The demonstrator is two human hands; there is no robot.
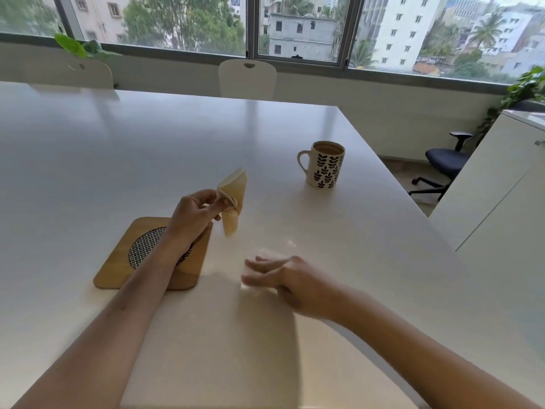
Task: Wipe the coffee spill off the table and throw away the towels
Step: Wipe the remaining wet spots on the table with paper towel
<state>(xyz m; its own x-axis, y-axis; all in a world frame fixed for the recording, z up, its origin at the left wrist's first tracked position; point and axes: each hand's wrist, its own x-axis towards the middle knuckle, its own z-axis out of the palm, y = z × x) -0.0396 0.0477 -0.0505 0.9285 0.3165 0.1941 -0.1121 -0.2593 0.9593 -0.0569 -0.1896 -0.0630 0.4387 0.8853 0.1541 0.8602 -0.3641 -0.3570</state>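
Left hand [196, 209] grip pinches a coffee-stained folded paper towel [232, 202] above the white table [147, 149]; right hand [283, 278], fingers straight, presses a blurry white towel [267, 255].

Mug, trivet and office furniture by the window

A leaf-patterned mug [323, 165] holding coffee stands beyond a wooden trivet [153, 253] with a woven centre; two white chairs [247, 79] face the windows [295, 28], a dark swivel chair [445, 165] beside a white cabinet [498, 184].
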